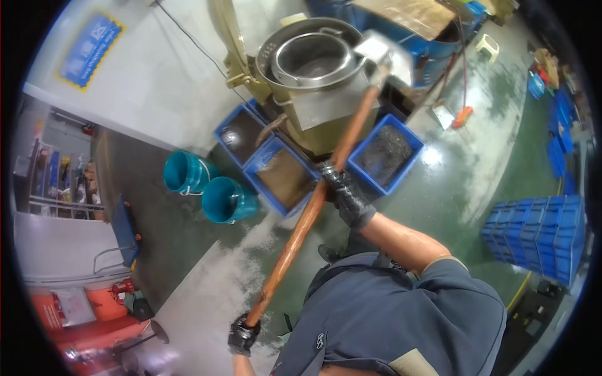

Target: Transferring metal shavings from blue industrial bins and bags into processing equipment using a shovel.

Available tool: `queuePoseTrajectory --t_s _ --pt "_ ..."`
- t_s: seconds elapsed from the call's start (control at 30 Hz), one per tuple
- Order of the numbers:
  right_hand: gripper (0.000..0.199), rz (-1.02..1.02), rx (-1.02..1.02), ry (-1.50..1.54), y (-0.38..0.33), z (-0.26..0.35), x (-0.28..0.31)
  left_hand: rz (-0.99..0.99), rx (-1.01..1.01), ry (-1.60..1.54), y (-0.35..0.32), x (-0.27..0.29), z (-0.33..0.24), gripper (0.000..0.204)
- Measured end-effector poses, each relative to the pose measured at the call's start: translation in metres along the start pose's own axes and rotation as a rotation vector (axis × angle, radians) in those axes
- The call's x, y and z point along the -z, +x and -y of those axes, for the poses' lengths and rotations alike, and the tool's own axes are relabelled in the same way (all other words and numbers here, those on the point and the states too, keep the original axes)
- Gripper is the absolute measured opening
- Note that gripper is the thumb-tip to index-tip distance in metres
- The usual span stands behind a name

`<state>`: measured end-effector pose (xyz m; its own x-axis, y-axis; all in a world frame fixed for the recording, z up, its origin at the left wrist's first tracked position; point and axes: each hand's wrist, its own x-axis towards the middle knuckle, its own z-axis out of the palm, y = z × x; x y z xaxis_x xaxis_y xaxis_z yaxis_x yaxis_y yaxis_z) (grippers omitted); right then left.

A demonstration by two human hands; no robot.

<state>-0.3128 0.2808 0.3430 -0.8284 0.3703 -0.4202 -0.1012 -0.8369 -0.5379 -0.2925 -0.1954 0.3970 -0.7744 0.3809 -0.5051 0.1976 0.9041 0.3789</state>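
A shovel [295, 244] with a long brown wooden handle slants from lower left to upper right. Closed round the handle's near end is my left hand [241, 334], in a black glove. My right hand [345, 194], also in a black glove that looks wet, grips the handle about halfway along. The pale metal blade [392, 59], a little blurred, is beside the rim of a round machine [276, 78] with a steel bowl [313, 56] in it. A blue bin [385, 153] of dark, wet-looking material stands right of the handle.
Two more blue bins [279, 175] stand left of the machine, near two teal buckets [229, 200]. Stacked blue crates [533, 235] are at the right. An orange tool [463, 117] hangs on a red cord. The green floor [439, 207] has pale, wet-looking patches.
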Motion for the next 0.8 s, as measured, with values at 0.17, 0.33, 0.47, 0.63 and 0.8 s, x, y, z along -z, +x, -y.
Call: queuePoseTrajectory --t_s 0.17,0.33,0.47,0.63,0.8 --pt "0.021 -0.402 -0.149 -0.028 0.007 -0.070 0.090 -0.322 -0.289 0.497 0.035 0.035 -0.035 0.016" --pt "0.012 -0.276 -0.179 0.454 0.062 -0.122 0.198 -0.383 -0.467 0.776 0.076 0.080 -0.137 0.030" --pt "0.023 -0.545 -0.251 0.728 0.098 -0.101 0.253 -0.514 -0.692 1.143 0.123 0.096 -0.243 0.038" --pt "0.032 -0.571 -0.345 0.891 0.124 -0.073 0.244 -0.479 -1.004 1.321 0.176 0.085 -0.407 0.033" --pt "0.038 -0.458 -0.375 0.881 0.153 -0.040 0.261 -0.466 -1.093 1.519 0.171 0.057 -0.496 0.039"
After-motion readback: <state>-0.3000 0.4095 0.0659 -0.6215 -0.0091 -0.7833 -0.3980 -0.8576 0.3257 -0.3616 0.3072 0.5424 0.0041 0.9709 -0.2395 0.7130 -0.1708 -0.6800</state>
